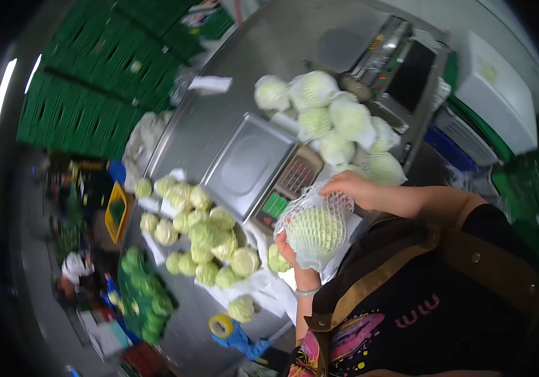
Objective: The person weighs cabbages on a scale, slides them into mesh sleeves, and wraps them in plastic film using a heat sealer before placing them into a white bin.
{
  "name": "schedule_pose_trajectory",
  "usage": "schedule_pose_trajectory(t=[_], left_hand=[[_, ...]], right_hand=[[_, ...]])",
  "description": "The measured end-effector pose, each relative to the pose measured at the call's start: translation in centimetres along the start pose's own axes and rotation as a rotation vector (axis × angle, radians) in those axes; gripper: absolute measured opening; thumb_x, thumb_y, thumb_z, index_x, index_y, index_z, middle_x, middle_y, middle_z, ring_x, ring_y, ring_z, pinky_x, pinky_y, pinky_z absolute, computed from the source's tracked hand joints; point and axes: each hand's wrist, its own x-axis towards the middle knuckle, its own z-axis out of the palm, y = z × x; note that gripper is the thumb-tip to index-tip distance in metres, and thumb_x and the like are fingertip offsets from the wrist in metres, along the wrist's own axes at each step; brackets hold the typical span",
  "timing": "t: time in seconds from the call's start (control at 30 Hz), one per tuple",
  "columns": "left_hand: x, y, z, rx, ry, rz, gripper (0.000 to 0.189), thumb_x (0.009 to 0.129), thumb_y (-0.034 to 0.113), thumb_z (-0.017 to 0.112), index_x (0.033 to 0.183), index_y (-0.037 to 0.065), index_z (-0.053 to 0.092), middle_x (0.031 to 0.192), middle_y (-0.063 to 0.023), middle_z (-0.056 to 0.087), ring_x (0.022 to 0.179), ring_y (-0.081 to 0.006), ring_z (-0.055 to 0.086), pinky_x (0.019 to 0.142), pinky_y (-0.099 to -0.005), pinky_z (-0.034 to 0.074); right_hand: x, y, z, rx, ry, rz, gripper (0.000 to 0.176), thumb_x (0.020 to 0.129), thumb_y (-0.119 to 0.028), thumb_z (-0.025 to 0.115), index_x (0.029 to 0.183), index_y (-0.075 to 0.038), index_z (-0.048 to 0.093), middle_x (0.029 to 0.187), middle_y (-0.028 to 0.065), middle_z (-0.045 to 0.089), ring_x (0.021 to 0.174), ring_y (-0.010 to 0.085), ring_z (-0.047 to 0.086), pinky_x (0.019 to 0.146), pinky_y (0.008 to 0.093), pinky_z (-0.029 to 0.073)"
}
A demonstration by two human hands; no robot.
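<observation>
A pale green cabbage (pixel 315 229) in a white foam net is held close to the apron. My left hand (pixel 286 249) is wrapped round its lower left side, mostly hidden behind it. With closed fingers my right hand (pixel 347 187) grips the top of the net. Just beyond is a scale (pixel 249 164) with a bare metal plate and a green display. Several netted cabbages (pixel 335 119) are piled beyond my right hand. Many small cabbages without nets (pixel 203 235) lie to the left of the scale on white sheets.
Green crates (pixel 87 81) are stacked at the upper left. Yellow tape (pixel 221 325) and a blue glove (pixel 242 342) lie near the table's lower edge. Another device (pixel 401 75) stands at the upper right beside a white box (pixel 494 91). A person (pixel 76 269) is at the far left.
</observation>
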Motion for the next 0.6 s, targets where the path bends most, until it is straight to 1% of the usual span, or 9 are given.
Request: schedule_pose_trajectory(t=[0.03, 0.07, 0.17, 0.27, 0.37, 0.43, 0.5, 0.57, 0.6], left_hand=[[0.2, -0.5, 1.3, 0.028, -0.017, -0.033, 0.059, 0.085, 0.040, 0.045, 0.129, 0.001, 0.052, 0.127, -0.0172, 0.057, 0.114, -0.0345, 0.056, 0.101, -0.0455, 0.043], [0.5, -1.2, 3.8, 0.284, 0.114, 0.024, 0.058, 0.082, 0.037, 0.045, 0.126, 0.001, 0.054, 0.125, -0.0176, 0.058, 0.113, -0.0347, 0.056, 0.101, -0.0459, 0.044], [1.5, -3.4, 6.0, 0.357, -0.092, -0.034, 0.054, 0.086, 0.038, 0.048, 0.123, -0.001, 0.055, 0.118, -0.0182, 0.061, 0.110, -0.0318, 0.058, 0.099, -0.0451, 0.045], [3.7, -6.4, 6.5, 0.463, -0.206, -0.133, 0.050, 0.090, 0.037, 0.052, 0.122, -0.001, 0.055, 0.117, -0.0152, 0.060, 0.112, -0.0291, 0.056, 0.102, -0.0428, 0.041], [5.1, -9.5, 9.1, 0.687, 0.089, 0.184, 0.042, 0.094, 0.031, 0.054, 0.123, 0.001, 0.052, 0.121, -0.0143, 0.057, 0.115, -0.0252, 0.052, 0.101, -0.0410, 0.039], [3.4, -11.2, 10.6, 0.889, 0.083, 0.181, 0.058, 0.095, 0.035, 0.053, 0.144, 0.013, 0.029, 0.144, -0.0139, 0.035, 0.131, -0.0287, 0.037, 0.106, -0.0467, 0.033], [2.1, -15.0, 11.7, 0.795, -0.108, -0.071, 0.073, 0.091, 0.044, 0.057, 0.148, 0.015, 0.021, 0.148, -0.0132, 0.030, 0.137, -0.0324, 0.030, 0.109, -0.0496, 0.030], [1.6, -19.3, 10.9, 0.766, -0.310, -0.207, 0.088, 0.084, 0.054, 0.060, 0.150, 0.014, 0.018, 0.150, -0.0139, 0.028, 0.140, -0.0328, 0.027, 0.110, -0.0501, 0.029], [2.4, -21.0, 10.0, 0.913, -0.069, -0.235, 0.093, 0.078, 0.059, 0.062, 0.149, 0.012, 0.022, 0.149, -0.0145, 0.031, 0.137, -0.0328, 0.032, 0.110, -0.0496, 0.030]], right_hand=[[-0.4, 2.1, -1.8, -0.074, 0.060, -0.047, 0.022, 0.083, -0.024, 0.064, 0.094, -0.006, 0.068, 0.091, 0.0038, 0.066, 0.088, 0.0138, 0.062, 0.069, 0.0305, 0.050], [-0.9, 4.9, -3.1, -0.196, 0.121, -0.261, 0.035, 0.086, -0.036, 0.063, 0.106, -0.007, 0.065, 0.104, 0.0066, 0.067, 0.097, 0.0193, 0.063, 0.082, 0.0349, 0.050], [-6.4, 5.9, -3.8, 0.611, -0.179, 0.228, 0.045, 0.092, -0.045, 0.055, 0.117, -0.008, 0.061, 0.114, 0.0081, 0.065, 0.104, 0.0223, 0.062, 0.093, 0.0380, 0.046], [-8.4, 6.7, -6.1, 0.982, -0.246, 0.141, 0.050, 0.096, -0.049, 0.047, 0.123, -0.008, 0.058, 0.119, 0.0079, 0.064, 0.106, 0.0215, 0.061, 0.096, 0.0373, 0.046], [-10.5, 5.9, -10.2, 0.969, -0.206, -0.039, 0.048, 0.097, -0.045, 0.044, 0.125, -0.007, 0.056, 0.119, 0.0097, 0.064, 0.106, 0.0195, 0.062, 0.096, 0.0377, 0.046], [-12.1, 4.1, -12.6, 0.686, -0.050, -0.271, 0.055, 0.093, -0.039, 0.055, 0.135, -0.005, 0.045, 0.126, 0.0122, 0.058, 0.108, 0.0246, 0.059, 0.099, 0.0379, 0.043], [-13.2, 3.3, -15.3, 0.249, 0.132, -0.448, 0.061, 0.090, -0.029, 0.063, 0.141, -0.005, 0.038, 0.136, 0.0158, 0.049, 0.121, 0.0297, 0.052, 0.106, 0.0405, 0.038], [-13.6, 3.8, -18.1, -0.429, 0.238, -0.853, 0.078, 0.082, -0.022, 0.071, 0.146, -0.007, 0.030, 0.142, 0.0200, 0.036, 0.132, 0.0337, 0.036, 0.110, 0.0418, 0.029], [-14.5, 4.1, -19.4, -0.527, 0.177, -0.769, 0.084, 0.077, -0.024, 0.075, 0.147, -0.010, 0.030, 0.146, 0.0209, 0.028, 0.137, 0.0348, 0.024, 0.113, 0.0436, 0.024]])
